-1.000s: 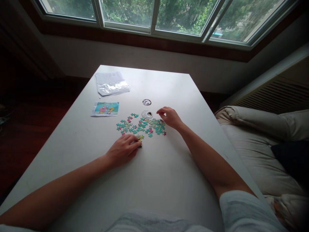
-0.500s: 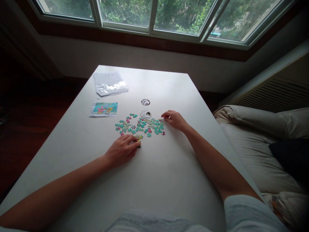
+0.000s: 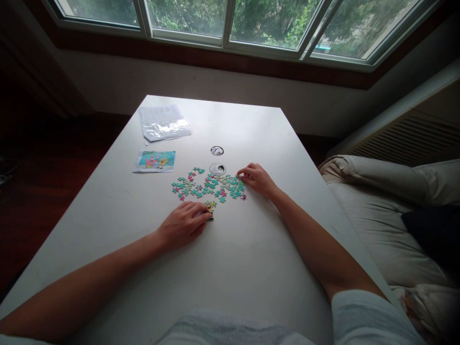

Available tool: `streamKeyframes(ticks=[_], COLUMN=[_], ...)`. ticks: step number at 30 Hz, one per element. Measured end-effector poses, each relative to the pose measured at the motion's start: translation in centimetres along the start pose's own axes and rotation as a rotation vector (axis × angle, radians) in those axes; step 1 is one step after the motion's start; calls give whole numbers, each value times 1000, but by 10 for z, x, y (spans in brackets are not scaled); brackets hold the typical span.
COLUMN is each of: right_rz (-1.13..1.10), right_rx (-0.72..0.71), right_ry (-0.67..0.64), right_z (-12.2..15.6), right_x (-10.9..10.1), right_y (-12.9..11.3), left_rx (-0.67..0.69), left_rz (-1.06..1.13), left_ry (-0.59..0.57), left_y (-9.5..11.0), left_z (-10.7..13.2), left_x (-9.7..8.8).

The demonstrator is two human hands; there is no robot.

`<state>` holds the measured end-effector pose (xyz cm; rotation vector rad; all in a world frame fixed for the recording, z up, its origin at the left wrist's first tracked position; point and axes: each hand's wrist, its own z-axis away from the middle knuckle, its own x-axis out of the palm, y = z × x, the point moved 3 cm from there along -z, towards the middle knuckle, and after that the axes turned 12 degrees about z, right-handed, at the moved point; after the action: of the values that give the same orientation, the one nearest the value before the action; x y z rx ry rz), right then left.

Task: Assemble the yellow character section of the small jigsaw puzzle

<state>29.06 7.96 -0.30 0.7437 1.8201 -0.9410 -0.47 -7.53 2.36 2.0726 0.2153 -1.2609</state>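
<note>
Jigsaw puzzle pieces, mostly turquoise with some pink ones, lie loose in a spread in the middle of the white table. Just in front of them is a small joined section of yellow puzzle pieces with a cartoon face. My left hand rests on the table, its thumb and fingers closed on that section and partly covering it. At the right end of the spread, my right hand has thumb and index finger pinched on a puzzle piece, mostly hidden by the fingertips.
A small picture card with cartoon figures lies left of the pieces. Behind it are papers in a clear plastic sleeve. Two round inserts are set in the tabletop. A beige sofa stands at the right.
My right hand has shifted slightly left over the edge of the pieces. My left hand has moved a little right with the yellow section, and more of its face shows.
</note>
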Motion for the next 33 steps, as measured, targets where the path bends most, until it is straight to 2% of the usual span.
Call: streamKeyframes(ticks=[16, 33], right_rz=[45, 42], right_rx=[19, 27], right_ry=[60, 75], right_z=[4, 6], right_x=[4, 5], right_y=[-4, -5], left_rx=[49, 59], left_rz=[30, 35], left_ry=[-68, -47], left_y=[7, 5], left_z=[0, 0], left_x=[2, 4])
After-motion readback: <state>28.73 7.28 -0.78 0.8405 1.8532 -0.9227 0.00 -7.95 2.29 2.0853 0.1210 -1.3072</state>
